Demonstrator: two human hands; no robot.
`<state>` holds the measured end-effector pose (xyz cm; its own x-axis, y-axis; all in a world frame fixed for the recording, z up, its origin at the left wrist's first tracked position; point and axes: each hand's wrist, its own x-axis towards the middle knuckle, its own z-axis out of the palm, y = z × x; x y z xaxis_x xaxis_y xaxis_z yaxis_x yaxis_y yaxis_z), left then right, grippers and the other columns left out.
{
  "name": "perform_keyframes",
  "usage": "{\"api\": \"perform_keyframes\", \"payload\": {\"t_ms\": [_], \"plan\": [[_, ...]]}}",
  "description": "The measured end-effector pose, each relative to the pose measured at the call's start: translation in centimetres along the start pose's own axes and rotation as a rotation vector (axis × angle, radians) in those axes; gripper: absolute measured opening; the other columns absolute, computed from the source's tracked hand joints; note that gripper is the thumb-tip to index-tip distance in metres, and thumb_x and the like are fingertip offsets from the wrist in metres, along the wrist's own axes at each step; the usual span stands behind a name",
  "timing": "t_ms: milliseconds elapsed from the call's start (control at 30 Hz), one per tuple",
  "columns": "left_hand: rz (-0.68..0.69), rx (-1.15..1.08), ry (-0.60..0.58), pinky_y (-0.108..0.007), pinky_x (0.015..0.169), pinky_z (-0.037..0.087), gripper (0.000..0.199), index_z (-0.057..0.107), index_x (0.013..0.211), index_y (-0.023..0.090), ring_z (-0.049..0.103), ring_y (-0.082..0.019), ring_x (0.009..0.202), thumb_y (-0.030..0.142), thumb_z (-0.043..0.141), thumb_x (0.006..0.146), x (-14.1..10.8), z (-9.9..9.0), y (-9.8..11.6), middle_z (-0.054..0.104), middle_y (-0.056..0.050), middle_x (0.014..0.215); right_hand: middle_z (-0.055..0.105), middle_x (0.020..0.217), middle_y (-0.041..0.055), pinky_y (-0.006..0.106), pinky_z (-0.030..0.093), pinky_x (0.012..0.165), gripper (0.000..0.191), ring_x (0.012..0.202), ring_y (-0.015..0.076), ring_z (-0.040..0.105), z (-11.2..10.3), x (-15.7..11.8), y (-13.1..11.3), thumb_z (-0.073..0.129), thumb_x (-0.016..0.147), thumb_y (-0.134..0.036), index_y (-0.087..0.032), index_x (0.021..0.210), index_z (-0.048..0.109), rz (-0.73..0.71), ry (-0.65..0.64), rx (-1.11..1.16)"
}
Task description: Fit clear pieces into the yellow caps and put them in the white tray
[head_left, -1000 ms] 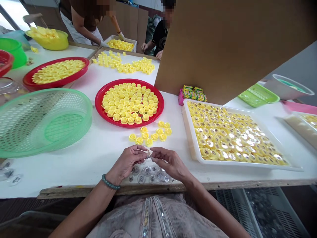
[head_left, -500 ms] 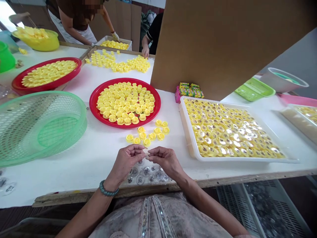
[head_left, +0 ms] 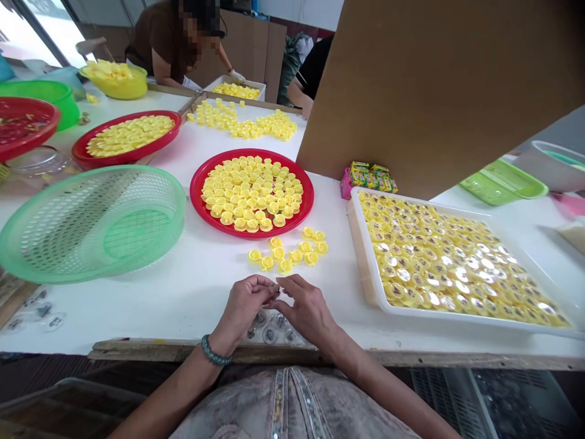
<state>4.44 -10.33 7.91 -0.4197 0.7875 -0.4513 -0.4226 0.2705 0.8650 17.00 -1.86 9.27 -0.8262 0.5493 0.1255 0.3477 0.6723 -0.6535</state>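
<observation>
My left hand, with a beaded bracelet at the wrist, is closed in a pinch at the table's front. Something small and dark shows at its fingertips, too little to name. Close against it is my right hand, its thumb and index finger curved and apart around the left fingertips. Beneath both hands lie several clear round discs with dark prints, partly hidden. Just beyond sit several loose yellow cup-shaped pieces. A red round tray full of similar yellow pieces stands behind them.
At right is a white tray of yellow pieces with shiny printed tops. A green perforated basket occupies the left. A cardboard panel rises behind small boxes. Across the table, a co-worker leans over another tray; another person's arm shows.
The view has swung left, so the table's things appear farther right. My right thumb and index finger have spread apart; my left hand keeps its pinch.
</observation>
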Motion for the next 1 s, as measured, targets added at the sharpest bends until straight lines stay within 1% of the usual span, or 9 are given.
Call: {"api": "perform_keyframes", "payload": {"t_ms": [100, 200, 367, 433, 500, 633, 733, 900, 1000], "plan": [[0.052, 0.008, -0.003, -0.025, 0.068, 0.048, 0.023, 0.065, 0.078, 0.014, 0.062, -0.014, 0.069, 0.033, 0.068, 0.066, 0.1, 0.0, 0.1, 0.069, -0.004, 0.075, 0.061, 0.083, 0.0046, 0.026, 0.046, 0.067, 0.010, 0.076, 0.0167, 0.059, 0.6, 0.8, -0.4, 0.061, 0.081, -0.024, -0.021, 0.091, 0.061, -0.035, -0.003, -0.075], [0.125, 0.163, -0.003, -0.025, 0.068, 0.047, 0.023, 0.066, 0.082, 0.015, 0.063, -0.015, 0.072, 0.036, 0.061, 0.072, 0.4, -0.4, 0.8, 0.070, -0.005, 0.079, 0.062, 0.087, 0.0050, 0.026, 0.047, 0.067, 0.016, 0.077, 0.0168, 0.059, 0.4, 1.3, 0.0, 0.060, 0.082, -0.023, -0.022, 0.098, 0.061, -0.058, 0.013, -0.064], [0.279, 0.899, 0.279, -0.027, 0.060, 0.040, 0.021, 0.064, 0.079, 0.019, 0.060, -0.018, 0.064, 0.036, 0.052, 0.077, 1.5, -0.9, 2.1, 0.068, -0.003, 0.072, 0.063, 0.091, 0.0047, 0.025, 0.048, 0.062, 0.029, 0.075, 0.0162, 0.058, -0.6, 1.7, 1.6, 0.064, 0.078, -0.022, -0.022, 0.107, 0.059, -0.030, 0.075, -0.001], [0.312, 1.133, 0.293, -0.028, 0.059, 0.037, 0.018, 0.063, 0.078, 0.018, 0.060, -0.020, 0.065, 0.031, 0.050, 0.077, 2.1, -0.7, 2.3, 0.067, -0.005, 0.070, 0.064, 0.091, 0.0044, 0.027, 0.048, 0.064, 0.031, 0.074, 0.0162, 0.058, -0.8, 1.7, 2.1, 0.065, 0.077, -0.022, -0.022, 0.107, 0.058, -0.011, 0.081, -0.002], [0.326, 1.253, 0.253, -0.028, 0.059, 0.035, 0.018, 0.062, 0.076, 0.017, 0.059, -0.020, 0.065, 0.026, 0.047, 0.078, 2.7, -0.5, 2.4, 0.066, -0.007, 0.070, 0.064, 0.091, 0.0041, 0.028, 0.049, 0.065, 0.030, 0.074, 0.0166, 0.059, -1.0, 1.7, 2.3, 0.065, 0.076, -0.021, -0.022, 0.105, 0.058, -0.002, 0.065, -0.009], [0.349, 1.306, 0.221, -0.027, 0.057, 0.031, 0.020, 0.061, 0.073, 0.017, 0.057, -0.018, 0.063, 0.021, 0.043, 0.079, 3.1, -0.5, 2.5, 0.065, -0.006, 0.069, 0.064, 0.100, 0.0055, 0.029, 0.051, 0.066, 0.027, 0.084, 0.0192, 0.060, -1.5, 1.6, 2.5, 0.065, 0.076, -0.021, -0.022, 0.103, 0.059, -0.036, 0.007, -0.020], [0.395, 1.282, 0.154, -0.026, 0.055, 0.030, 0.018, 0.060, 0.072, 0.018, 0.054, -0.016, 0.060, 0.019, 0.043, 0.078, 3.0, -1.3, 2.6, 0.064, -0.004, 0.068, 0.063, 0.102, 0.0067, 0.031, 0.051, 0.070, 0.026, 0.093, 0.0211, 0.059, -2.0, 1.8, 2.6, 0.065, 0.077, -0.020, -0.023, 0.103, 0.060, -0.088, -0.016, -0.037], [0.427, 1.290, 0.031, -0.025, 0.056, 0.030, 0.018, 0.060, 0.070, 0.019, 0.054, -0.015, 0.060, 0.016, 0.043, 0.076, 2.9, -3.3, 2.8, 0.063, -0.002, 0.066, 0.063, 0.100, 0.0071, 0.032, 0.048, 0.079, 0.026, 0.093, 0.0193, 0.058, -2.4, 2.8, 2.1, 0.066, 0.076, -0.016, -0.020, 0.101, 0.061, -0.184, -0.038, -0.052], [0.415, 1.299, 0.026, -0.024, 0.056, 0.031, 0.018, 0.061, 0.073, 0.019, 0.054, -0.015, 0.060, 0.016, 0.043, 0.075, 2.7, -3.8, 2.9, 0.063, -0.002, 0.066, 0.063, 0.098, 0.0075, 0.031, 0.047, 0.080, 0.024, 0.092, 0.0189, 0.057, -2.2, 3.9, 1.9, 0.065, 0.076, -0.012, -0.018, 0.099, 0.061, -0.228, -0.074, -0.118]]}}
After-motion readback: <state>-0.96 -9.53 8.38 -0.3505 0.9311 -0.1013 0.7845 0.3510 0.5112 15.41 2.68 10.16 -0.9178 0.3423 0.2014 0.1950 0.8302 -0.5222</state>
